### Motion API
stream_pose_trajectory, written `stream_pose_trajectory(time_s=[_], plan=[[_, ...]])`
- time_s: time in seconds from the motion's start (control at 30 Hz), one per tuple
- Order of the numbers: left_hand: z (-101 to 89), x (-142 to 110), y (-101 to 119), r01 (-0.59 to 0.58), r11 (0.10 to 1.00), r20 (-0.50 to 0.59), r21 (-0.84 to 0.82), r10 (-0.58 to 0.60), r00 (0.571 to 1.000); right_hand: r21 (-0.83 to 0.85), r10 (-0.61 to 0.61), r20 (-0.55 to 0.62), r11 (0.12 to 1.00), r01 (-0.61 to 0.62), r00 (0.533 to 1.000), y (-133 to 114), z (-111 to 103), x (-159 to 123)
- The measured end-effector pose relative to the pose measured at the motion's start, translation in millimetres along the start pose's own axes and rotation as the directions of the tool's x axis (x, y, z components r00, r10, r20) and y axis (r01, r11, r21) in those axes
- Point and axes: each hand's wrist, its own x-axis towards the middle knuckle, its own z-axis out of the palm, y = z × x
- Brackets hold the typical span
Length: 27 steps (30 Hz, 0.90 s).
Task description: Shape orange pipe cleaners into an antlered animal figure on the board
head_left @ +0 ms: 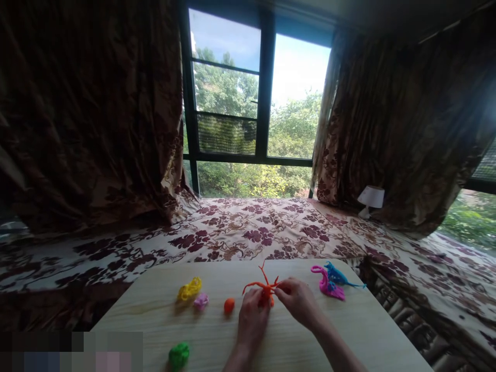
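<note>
Left hand (252, 312) curled round lower part of orange, spindly-limbed, clay-like figure (267, 290) over pale wood-grain table (151, 294), seemingly steadying it; right hand (296, 300) pinches side limb, fingertips together, probably for control. Round orange clay-like ball (229, 305) near left hand.

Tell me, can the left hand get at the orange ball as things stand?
Probably yes: the orange ball lies close beside the left hand, with nothing visible between them. That hand holds the orange figure, though, so it would likely need freeing first.
</note>
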Motion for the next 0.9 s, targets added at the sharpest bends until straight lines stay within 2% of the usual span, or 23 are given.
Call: stream_pose_trajectory(time_s=[0.2, 0.47, 0.77, 0.9], plan=[[0.3, 2.5, -1.1, 0.014, 1.000, 0.012, 0.015, -0.014, 1.000, -0.092, 0.012, -0.021, 0.996, -0.014, 1.000, 3.1, 5.1, 6.7], [0.3, 3.8, 1.5, 0.009, 1.000, 0.026, 0.015, -0.009, 1.000, -0.135, -0.023, -0.054, 0.991, 0.016, 0.998, 5.7, 10.2, 8.2], [-1.0, 3.3, 0.7, 0.010, 1.000, 0.033, -0.001, -0.010, 0.999, -0.125, -0.042, -0.067, 0.992, 0.034, 0.997, 2.2, -20.9, 8.5], [-1.1, 3.6, 0.7, 0.010, 1.000, 0.031, -0.009, -0.009, 0.999, -0.127, -0.108, -0.019, 0.986, 0.105, 0.994, 2.0, -23.3, 3.8]])
